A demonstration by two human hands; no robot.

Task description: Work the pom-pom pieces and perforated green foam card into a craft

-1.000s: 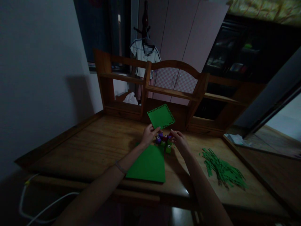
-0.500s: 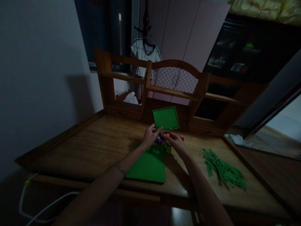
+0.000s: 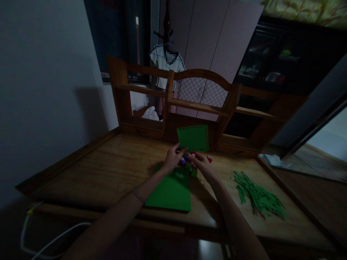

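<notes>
My left hand (image 3: 172, 158) pinches the lower left corner of a small green sheet (image 3: 193, 137) with a punched dotted border, held upright above the desk. My right hand (image 3: 202, 163) is closed on a small red punch (image 3: 192, 154) right below the sheet's bottom edge. Under both hands sit several small craft punches, among them a purple one (image 3: 182, 162), a green one (image 3: 194, 172) and a red one (image 3: 209, 158). A larger plain green sheet (image 3: 170, 190) lies flat on the wooden desk (image 3: 103, 169) in front of me.
A heap of green paper strips (image 3: 257, 196) lies on the desk to the right. A wooden shelf unit (image 3: 173, 104) stands along the desk's back edge. A white cable (image 3: 46, 245) hangs off the front left. A wardrobe and a hanging shirt (image 3: 165, 61) are behind.
The small sheet has turned from a tilted diamond to nearly level and moved slightly right. My right hand picked a red punch out of the cluster and brought it up under the sheet.
</notes>
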